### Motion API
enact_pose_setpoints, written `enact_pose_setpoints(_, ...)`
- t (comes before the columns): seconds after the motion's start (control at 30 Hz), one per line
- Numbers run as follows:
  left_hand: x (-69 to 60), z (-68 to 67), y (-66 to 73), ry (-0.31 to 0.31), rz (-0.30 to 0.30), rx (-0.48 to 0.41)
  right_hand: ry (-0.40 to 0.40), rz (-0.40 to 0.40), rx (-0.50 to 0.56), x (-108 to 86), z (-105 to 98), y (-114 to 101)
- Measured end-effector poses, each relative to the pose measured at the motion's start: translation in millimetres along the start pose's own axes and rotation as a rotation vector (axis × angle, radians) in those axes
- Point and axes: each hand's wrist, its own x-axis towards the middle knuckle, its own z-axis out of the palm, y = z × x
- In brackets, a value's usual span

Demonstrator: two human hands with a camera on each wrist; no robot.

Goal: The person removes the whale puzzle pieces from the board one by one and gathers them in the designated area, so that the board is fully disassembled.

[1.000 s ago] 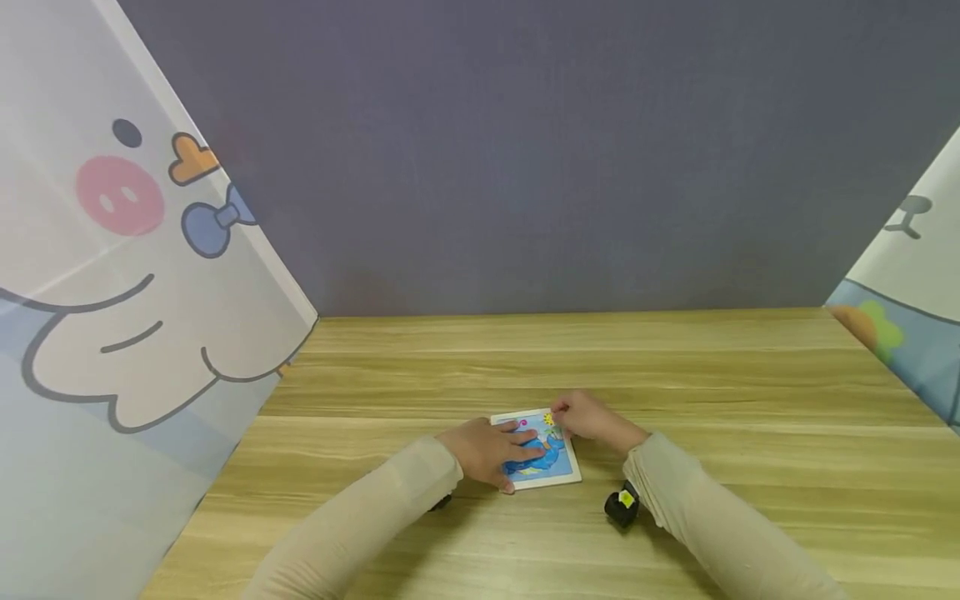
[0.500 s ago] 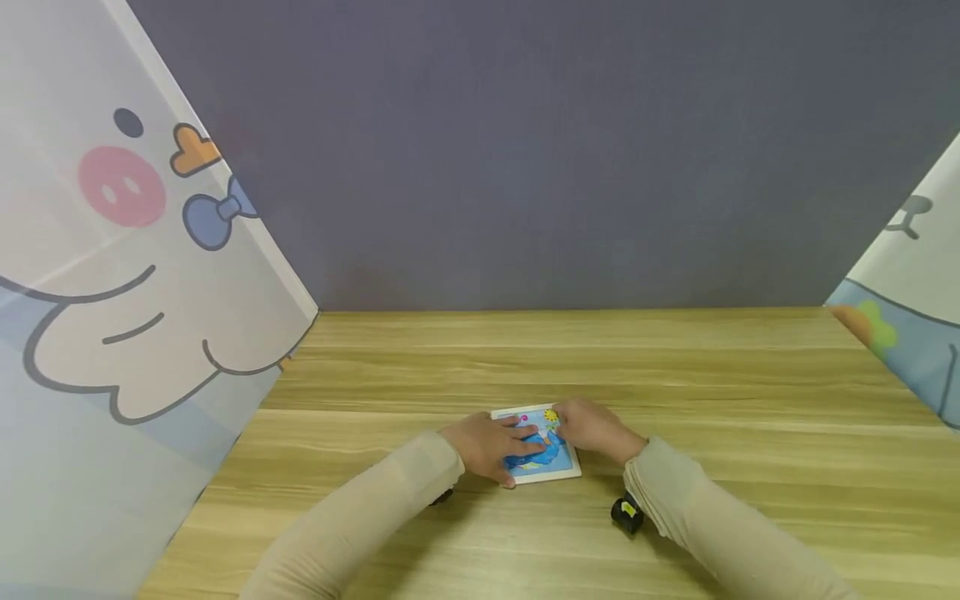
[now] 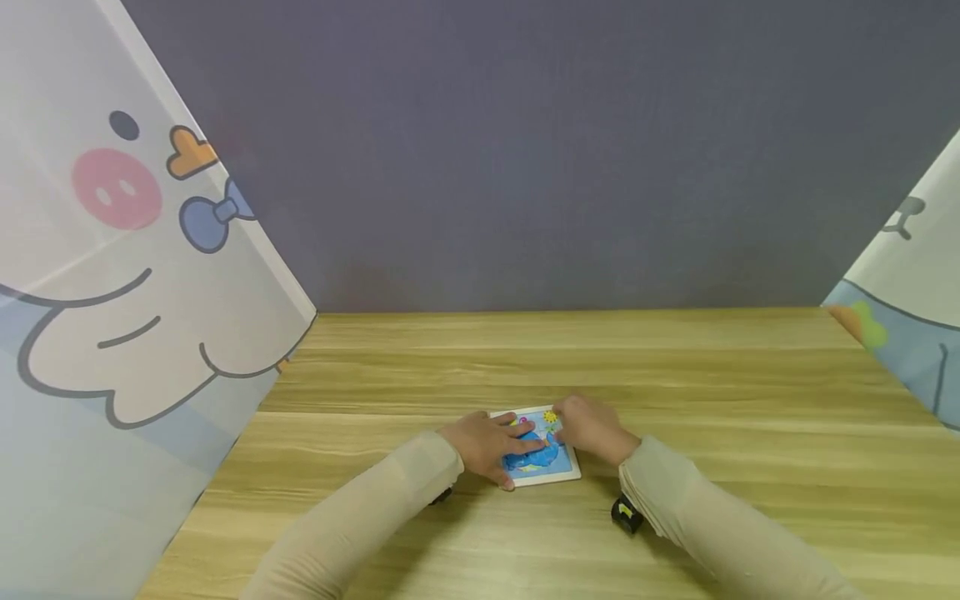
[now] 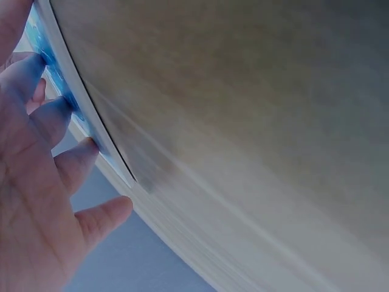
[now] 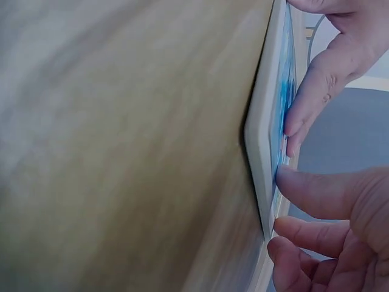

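A small picture puzzle (image 3: 551, 471) in a white frame lies flat on the table, showing a blue figure on light blue. My left hand (image 3: 483, 447) rests on its left part with spread fingers; in the left wrist view those fingers (image 4: 58, 118) touch the picture and frame edge. At the upper right corner, my right hand (image 3: 592, 429) has curled fingers around a corner puzzle piece with a yellow sun (image 3: 550, 416). The right wrist view has the thumb (image 5: 310, 188) on the picture and the index fingertip at the frame's corner. The piece's far side is hidden by the hand.
The wood-grain table (image 3: 420, 358) ends at a dark grey panel (image 3: 525, 167) behind. A white printed panel (image 3: 180, 292) stands at the left, another printed panel (image 3: 915, 275) at the right. A black wrist device (image 3: 627, 514) hangs under the right cuff.
The right hand has turned slightly and its fingers have come down closer over the corner; the yellow sun now shows flatter in the picture. The left hand stays nearly in place.
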Motion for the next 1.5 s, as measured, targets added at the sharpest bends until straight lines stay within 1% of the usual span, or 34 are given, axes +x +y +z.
enact_pose_setpoints(0.07, -0.5, -0.2, 0.7, -0.006, 0.000, -0.001, 0.002, 0.009, 0.008, -0.5, 1, 1)
enact_pose_setpoints(0.17, -1.0, -0.5, 1.6, -0.010, -0.003, 0.000, 0.000, 0.001, 0.005, -0.8, 1, 2)
enact_pose_setpoints(0.3, -1.4, -1.8, 2.0, -0.001, -0.005, 0.027, -0.016, -0.007, 0.005, 0.6, 0, 2)
enact_pose_setpoints(0.47, -1.0, -1.2, 2.3, 0.007, -0.005, 0.050, -0.024, 0.006, 0.036, 4.8, -2, 1)
enact_pose_setpoints(0.73, 1.1, -4.0, 3.1, 0.004, -0.020, 0.063, 0.014, 0.026, 0.117, 11.4, -2, 6)
enact_pose_setpoints(0.87, 0.9, -4.9, 3.4, -0.007, -0.029, 0.068, 0.011, 0.031, 0.175, 13.6, -1, 8)
enact_pose_setpoints(1.03, 0.5, -2.3, 3.4, -0.006, -0.030, 0.071, 0.022, 0.031, 0.253, 15.5, 3, 11)
enact_pose_setpoints(1.13, 0.3, -1.3, 3.4, 0.000, -0.024, 0.066, 0.018, 0.008, 0.294, 15.7, 6, 11)
enact_pose_setpoints(1.27, 0.6, -1.8, 3.8, 0.004, -0.020, 0.074, 0.020, 0.022, 0.273, 14.3, 6, 8)
enact_pose_setpoints(1.37, 0.9, -2.6, 4.0, 0.009, -0.021, 0.078, 0.025, 0.036, 0.176, 11.7, 2, 5)
enact_pose_setpoints(1.5, -0.3, -1.6, 3.7, 0.003, -0.027, 0.048, 0.014, -0.005, 0.060, 8.6, 0, 2)
